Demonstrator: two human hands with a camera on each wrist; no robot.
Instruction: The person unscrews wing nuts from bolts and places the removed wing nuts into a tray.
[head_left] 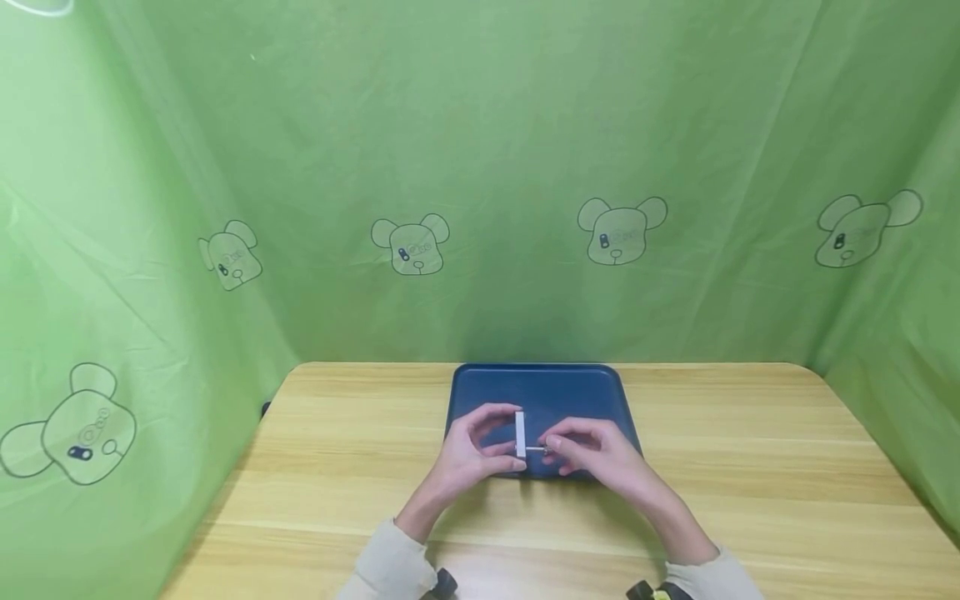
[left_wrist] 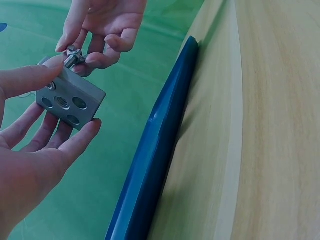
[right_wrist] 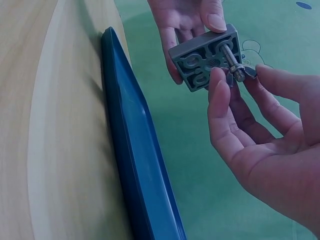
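My left hand (head_left: 467, 450) holds a small grey block (left_wrist: 89, 92) by its edges, between thumb and fingers. Round holes go through its flat face in the left wrist view; the other face (right_wrist: 192, 61) has moulded recesses. A threaded bolt (right_wrist: 229, 54) sticks out from a corner hole on the recessed side. Near the bolt's free end sits a wing nut (right_wrist: 250, 73), which my right hand (head_left: 606, 454) pinches by its wings with thumb and fingertips. Both hands are raised over the near part of a blue tray (head_left: 536, 385).
The tray lies on a light wood table (head_left: 360, 467), near its far edge. Green curtains (head_left: 510, 167) printed with bear heads stand behind the table and on both sides.
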